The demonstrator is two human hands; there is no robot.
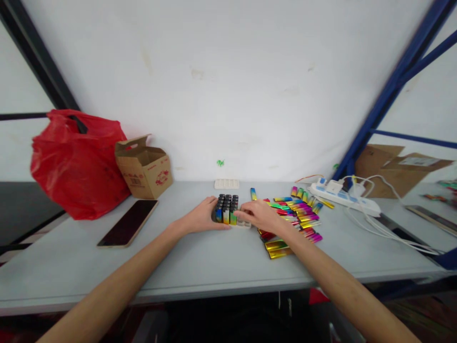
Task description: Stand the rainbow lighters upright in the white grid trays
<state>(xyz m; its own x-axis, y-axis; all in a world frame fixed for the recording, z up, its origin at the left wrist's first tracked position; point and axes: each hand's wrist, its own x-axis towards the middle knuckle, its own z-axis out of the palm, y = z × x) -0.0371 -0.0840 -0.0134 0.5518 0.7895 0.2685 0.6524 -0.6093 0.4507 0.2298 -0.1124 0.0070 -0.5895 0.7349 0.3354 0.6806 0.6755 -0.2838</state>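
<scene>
Several lighters point(226, 216) with black tops and shiny coloured bodies stand upright in close rows in a white tray with round cells point(243, 225). My left hand point(205, 215) is wrapped around the left side of this group, thumb along the front, its other fingers partly hidden behind. At the right end of the rows, my right hand point(260, 214) is closed with its fingertips on a lighter in the outer row. Cells at the tray's right end show no lighter. To the right of the tray lies a loose spread of metallic lighters point(303, 209), partly behind my right forearm.
A second white tray point(226, 184) lies against the wall. On the left are a phone point(128, 223), an open cardboard box point(146, 169) and a red plastic bag point(80, 164). A power strip point(344, 196) with white cables occupies the right, beside a blue metal post point(385, 95).
</scene>
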